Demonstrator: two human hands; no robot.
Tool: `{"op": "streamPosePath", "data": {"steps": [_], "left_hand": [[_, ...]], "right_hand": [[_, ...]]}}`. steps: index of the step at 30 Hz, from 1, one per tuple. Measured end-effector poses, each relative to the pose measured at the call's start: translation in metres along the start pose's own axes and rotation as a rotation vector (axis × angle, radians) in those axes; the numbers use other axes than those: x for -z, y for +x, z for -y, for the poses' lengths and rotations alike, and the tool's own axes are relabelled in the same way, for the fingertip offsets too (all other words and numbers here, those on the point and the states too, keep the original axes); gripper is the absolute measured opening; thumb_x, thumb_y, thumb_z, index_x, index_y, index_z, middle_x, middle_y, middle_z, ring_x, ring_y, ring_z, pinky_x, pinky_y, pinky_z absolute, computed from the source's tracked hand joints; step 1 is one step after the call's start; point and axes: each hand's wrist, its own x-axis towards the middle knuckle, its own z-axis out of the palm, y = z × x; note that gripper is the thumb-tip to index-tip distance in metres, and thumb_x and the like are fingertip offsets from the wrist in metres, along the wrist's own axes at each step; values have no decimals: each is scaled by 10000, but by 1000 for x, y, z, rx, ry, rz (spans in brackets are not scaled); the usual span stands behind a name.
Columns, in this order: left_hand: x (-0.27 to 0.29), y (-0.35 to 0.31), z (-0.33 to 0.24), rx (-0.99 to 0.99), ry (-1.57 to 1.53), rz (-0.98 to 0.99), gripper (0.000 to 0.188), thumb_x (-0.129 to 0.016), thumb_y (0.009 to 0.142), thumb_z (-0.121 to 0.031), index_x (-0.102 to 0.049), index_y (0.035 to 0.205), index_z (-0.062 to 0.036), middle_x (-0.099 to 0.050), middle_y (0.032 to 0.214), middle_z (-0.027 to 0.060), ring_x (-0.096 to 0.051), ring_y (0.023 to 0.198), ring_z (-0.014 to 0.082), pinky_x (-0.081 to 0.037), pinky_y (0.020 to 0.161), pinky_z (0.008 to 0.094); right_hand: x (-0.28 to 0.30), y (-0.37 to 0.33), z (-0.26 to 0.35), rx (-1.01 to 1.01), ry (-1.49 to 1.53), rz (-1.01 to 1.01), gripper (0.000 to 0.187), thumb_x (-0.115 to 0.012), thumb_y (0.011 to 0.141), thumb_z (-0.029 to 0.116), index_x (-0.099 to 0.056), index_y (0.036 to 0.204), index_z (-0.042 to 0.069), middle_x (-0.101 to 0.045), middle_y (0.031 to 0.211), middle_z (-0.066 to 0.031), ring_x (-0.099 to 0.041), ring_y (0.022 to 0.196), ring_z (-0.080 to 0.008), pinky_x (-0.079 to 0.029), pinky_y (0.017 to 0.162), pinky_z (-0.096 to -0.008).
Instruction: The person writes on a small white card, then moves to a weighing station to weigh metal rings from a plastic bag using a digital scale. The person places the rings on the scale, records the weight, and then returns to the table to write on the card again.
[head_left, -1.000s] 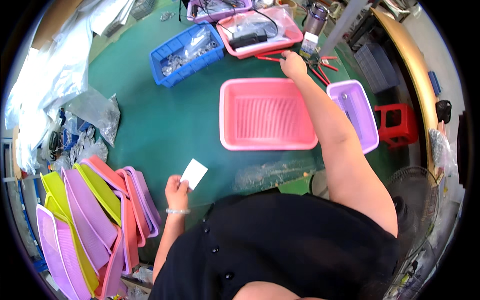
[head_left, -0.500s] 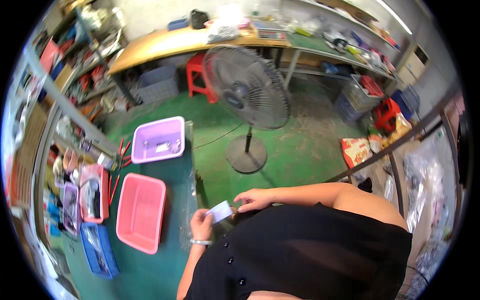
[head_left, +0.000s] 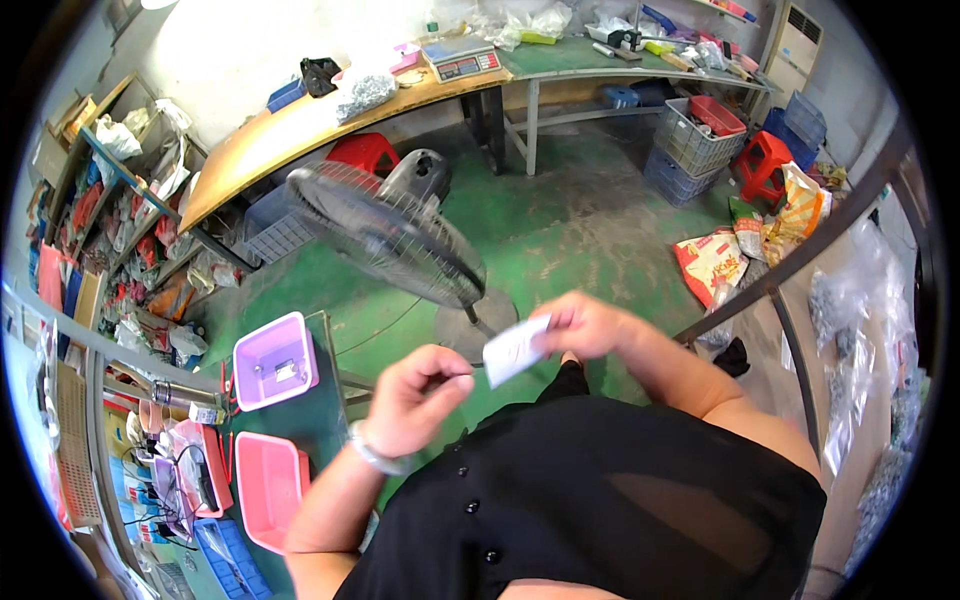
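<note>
Right hand (head_left: 590,325) pinching small white paper card (head_left: 516,350) by one edge, held flat for reading. Left hand (head_left: 420,395) curled closed, grip empty, just beside card. Black pedestal fan (head_left: 385,235) beyond.

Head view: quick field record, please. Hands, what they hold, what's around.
right hand: pinches a small white card at its right edge
left hand: loosely curled, just left of the card, not clearly touching it
left wrist: silver bracelet
behind hands: black floor fan on green floor
lower left: purple bin, pink bin on green table
</note>
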Motion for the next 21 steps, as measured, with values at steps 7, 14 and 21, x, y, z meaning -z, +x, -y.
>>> {"op": "streamPosePath", "data": {"steps": [7, 14, 21], "left_hand": [[33, 153, -106, -4, 645, -348, 100, -583, 760, -3, -555, 850, 31, -547, 732, 22, -514, 673, 77, -429, 630, 208], [113, 313, -134, 184, 1280, -289, 265, -648, 689, -149, -566, 884, 11, -551, 687, 105, -543, 624, 191, -443, 590, 302], [245, 477, -128, 189, 1567, -383, 350, -644, 677, -197, -572, 948, 14, -589, 682, 158, -582, 641, 263, -457, 618, 349]], "right_hand": [[248, 84, 52, -32, 27, -329, 167, -533, 846, 186, -594, 895, 38, -562, 628, -7, -497, 521, -53, -400, 477, -189], [395, 199, 40, -343, -114, -225, 150, -486, 835, 164, -572, 850, 42, -559, 623, -39, -459, 462, -78, -373, 422, -211], [488, 330, 59, -295, -158, -281, 116, -485, 853, 156, -554, 830, 65, -558, 607, -21, -459, 433, -58, -362, 392, -197]]}}
